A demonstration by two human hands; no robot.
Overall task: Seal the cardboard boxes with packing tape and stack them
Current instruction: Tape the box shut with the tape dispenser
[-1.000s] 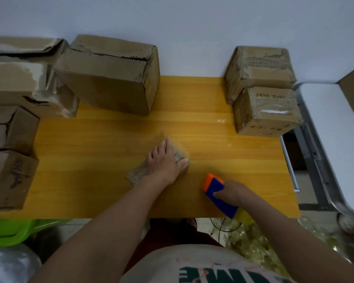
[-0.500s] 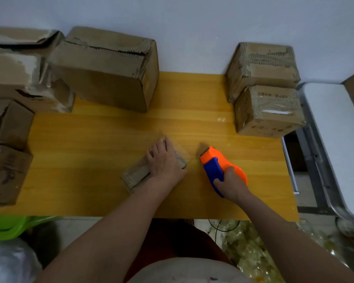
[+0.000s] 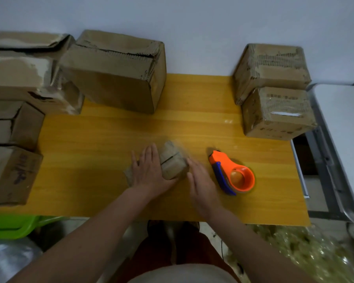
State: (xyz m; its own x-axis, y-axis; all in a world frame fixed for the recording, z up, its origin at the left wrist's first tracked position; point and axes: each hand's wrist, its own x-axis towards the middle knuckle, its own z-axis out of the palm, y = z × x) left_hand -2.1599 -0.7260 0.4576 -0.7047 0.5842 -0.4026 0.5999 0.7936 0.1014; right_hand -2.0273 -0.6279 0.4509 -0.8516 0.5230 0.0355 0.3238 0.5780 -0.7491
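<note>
Now, head view: small box (image 3: 173, 164) at table (image 3: 102, 144) centre.
Left hand (image 3: 149, 173): flat on box, fingers together.
Right hand (image 3: 201, 184): at box's 4 o'clock, fingers loosely together, blurred, holding nothing.
Tape dispenser (image 3: 232, 174): at 3 o'clock, lying free.
Risk: top seam looks open; light box could slide or flaps spring up if left hand lifts.

Small brown cardboard box (image 3: 172, 164) and orange-and-blue packing-tape dispenser (image 3: 232, 174)

The box lies tilted mid-tabletop, top seam unsealed; the dispenser lies on its side just right of it.

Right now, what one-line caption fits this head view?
Both hands, left and right, steady a small cardboard box while the tape dispenser rests on the table.
</note>
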